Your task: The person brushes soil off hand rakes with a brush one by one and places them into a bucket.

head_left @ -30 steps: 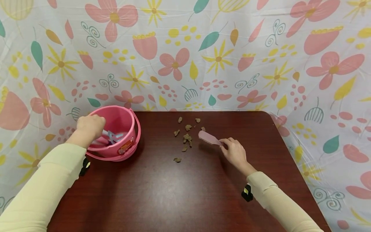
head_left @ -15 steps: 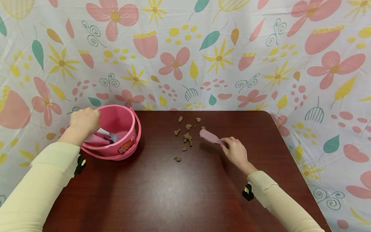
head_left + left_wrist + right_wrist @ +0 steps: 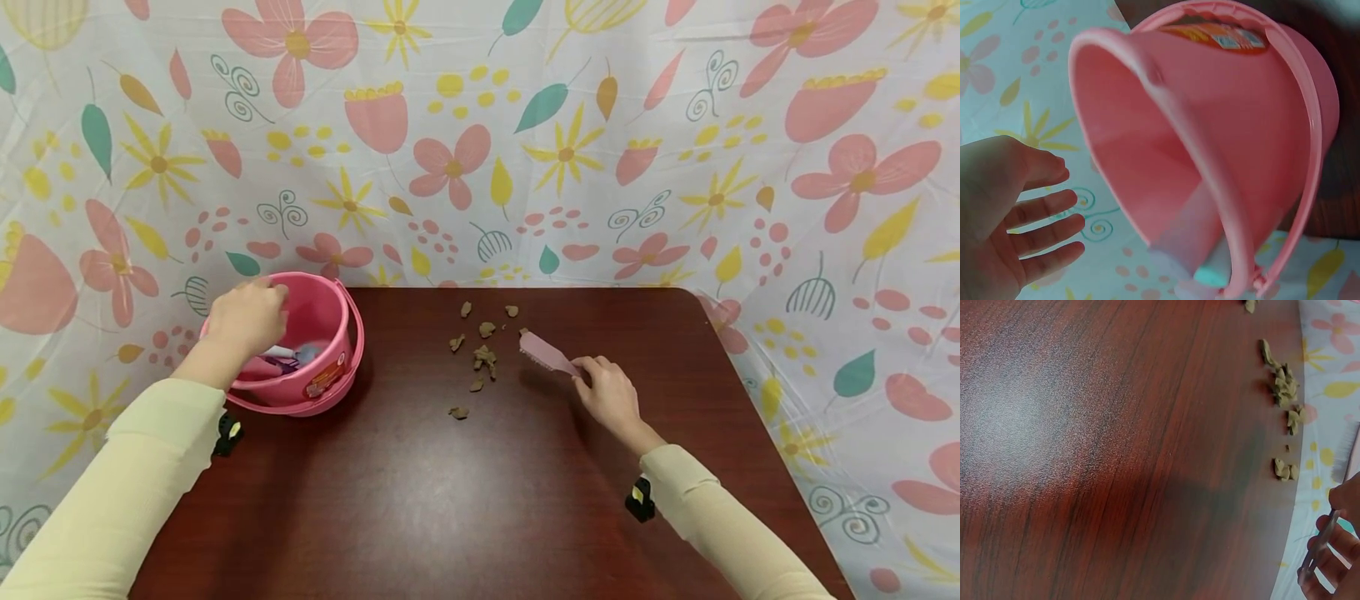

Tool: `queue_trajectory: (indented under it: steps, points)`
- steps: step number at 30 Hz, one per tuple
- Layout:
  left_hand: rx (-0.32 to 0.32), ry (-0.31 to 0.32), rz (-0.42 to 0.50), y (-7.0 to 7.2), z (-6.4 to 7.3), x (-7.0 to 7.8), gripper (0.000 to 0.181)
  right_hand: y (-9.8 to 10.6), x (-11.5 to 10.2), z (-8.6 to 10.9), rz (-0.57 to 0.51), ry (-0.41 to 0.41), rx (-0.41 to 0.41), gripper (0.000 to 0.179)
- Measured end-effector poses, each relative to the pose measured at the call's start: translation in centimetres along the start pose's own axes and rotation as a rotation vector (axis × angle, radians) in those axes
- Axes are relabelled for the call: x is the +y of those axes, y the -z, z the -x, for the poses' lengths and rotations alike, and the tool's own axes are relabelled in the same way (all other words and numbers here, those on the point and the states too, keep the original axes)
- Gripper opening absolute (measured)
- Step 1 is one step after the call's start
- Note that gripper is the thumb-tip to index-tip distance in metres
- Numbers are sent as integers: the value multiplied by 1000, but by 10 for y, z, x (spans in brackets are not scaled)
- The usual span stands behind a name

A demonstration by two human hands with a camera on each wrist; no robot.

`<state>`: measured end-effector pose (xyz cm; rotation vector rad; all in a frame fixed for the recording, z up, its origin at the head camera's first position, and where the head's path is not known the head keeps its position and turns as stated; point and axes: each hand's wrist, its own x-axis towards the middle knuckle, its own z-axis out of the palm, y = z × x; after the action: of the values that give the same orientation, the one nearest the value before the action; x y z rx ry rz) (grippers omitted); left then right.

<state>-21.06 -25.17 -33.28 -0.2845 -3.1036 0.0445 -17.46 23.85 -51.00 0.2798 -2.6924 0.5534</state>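
Note:
At the left of the table stands a pink bucket (image 3: pixel 303 304) with an orange label. My left hand (image 3: pixel 247 318) hovers above its near left rim; in the left wrist view the fingers (image 3: pixel 1047 234) are loosely spread and hold nothing. Inside the bucket lie a white handle-like piece (image 3: pixel 279 352), something purple and a pale blue-grey thing (image 3: pixel 307 354). My right hand (image 3: pixel 609 392) grips a pink brush (image 3: pixel 543 352) by its handle, raised over the table with bristles facing down and left. Just left of the brush, several brown crumbly scraps (image 3: pixel 485 358) are scattered.
The dark red-brown table (image 3: pixel 435 500) reaches back to a flowered curtain (image 3: pixel 450 83), which also hangs along both sides. The bucket's pink carrying handle (image 3: pixel 1310 156) is folded down around its outside. A black wrist camera (image 3: pixel 640 498) sits below the right sleeve.
My left hand drew left and up, then came back right over the bucket. The items inside show differently from a second ago. My right hand and the brush have barely moved.

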Motion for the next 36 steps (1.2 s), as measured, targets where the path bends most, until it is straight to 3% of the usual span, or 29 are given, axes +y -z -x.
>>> queue_trajectory:
  steps: [10,20,28,36]
  points:
    - [61,-69,37,-13,-7,18,32,-3,1,1,-1,-4,3,24]
    - [202,-196,32,-28,-10,43,25,-5,-1,2,-5,-27,-6,25]
    - [205,-253,55,-34,-13,64,26,-4,0,3,-17,-34,31,21]
    - [261,-308,51,-44,-15,78,25,-4,0,4,-50,-46,63,16]
